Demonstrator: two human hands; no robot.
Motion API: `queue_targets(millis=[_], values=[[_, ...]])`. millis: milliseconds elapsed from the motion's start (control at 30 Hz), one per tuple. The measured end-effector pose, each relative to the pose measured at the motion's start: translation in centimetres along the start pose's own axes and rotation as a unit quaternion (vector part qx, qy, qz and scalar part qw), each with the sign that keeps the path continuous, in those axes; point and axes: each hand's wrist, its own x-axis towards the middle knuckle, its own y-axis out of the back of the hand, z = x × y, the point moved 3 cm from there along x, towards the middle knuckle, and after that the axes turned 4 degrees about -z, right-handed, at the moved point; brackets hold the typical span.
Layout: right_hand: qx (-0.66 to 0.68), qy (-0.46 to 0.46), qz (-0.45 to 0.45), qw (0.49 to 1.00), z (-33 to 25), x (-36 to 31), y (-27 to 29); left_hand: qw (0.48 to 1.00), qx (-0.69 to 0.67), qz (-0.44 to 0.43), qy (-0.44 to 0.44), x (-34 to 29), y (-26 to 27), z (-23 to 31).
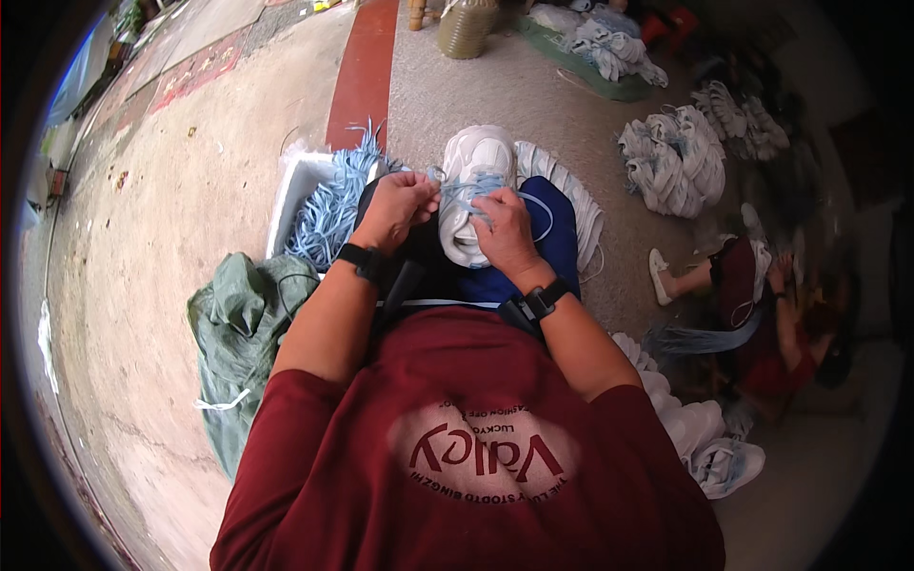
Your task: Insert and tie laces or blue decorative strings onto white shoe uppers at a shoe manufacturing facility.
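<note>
A white sneaker [473, 150] rests on my lap, its toe pointing away from me. Light blue shoelace [488, 181] runs across its eyelets, and a loose loop curves out to the right. At the shoe's left side my left hand [402, 202] is closed, thumb and fingertips pinching the lace. My right hand [507, 231] lies over the shoe's right side near the opening, its fingers bent around the lace there. Part of the tongue and opening is hidden behind the right fingers.
To the left stands a white foam box [286, 202] with a heap of blue laces [333, 211]; a green sack [243, 324] is nearer. White shoe parts [576, 195] lie beyond my right knee, with bundled piles [674, 160] farther right. Another person [785, 333] sits at the right.
</note>
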Motion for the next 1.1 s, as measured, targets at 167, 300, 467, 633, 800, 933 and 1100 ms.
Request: queue_targets(millis=[167, 300, 467, 633, 800, 933, 1100], values=[[-0.025, -0.009, -0.022, 0.999, 0.5, 0.1, -0.3, 1.0, 0.015, -0.018, -0.012, 0.7, -0.6, -1.0], [-0.022, -0.036, 0.05, 0.998, 1.8, 1.0, 0.1, 0.998, 0.019, 0.014, -0.052, 0.8, -0.8, -0.9], [0.131, -0.165, 0.088, 0.974, 1.1, 1.6, 0.3, 0.991, 0.106, 0.003, -0.078, 2.1, -1.4, -2.4], [0.036, -0.004, 0.062, 0.997, 0.6, 0.4, -0.6, 0.957, 0.262, 0.059, -0.107, 3.4, -1.2, -3.5], [-0.027, -0.006, 0.012, 1.0, 0.7, 0.0, -1.0, 0.915, 0.382, 0.065, -0.117, 2.8, -1.6, -3.0], [-0.02, -0.022, 0.021, 0.999, 0.8, 0.0, -1.0, 0.885, 0.438, 0.076, -0.141, 2.2, -2.3, -2.3], [-0.025, -0.05, 0.041, 0.998, 1.2, -0.3, -1.3, 0.8, 0.545, 0.105, -0.229, 1.0, -4.1, -1.7]])
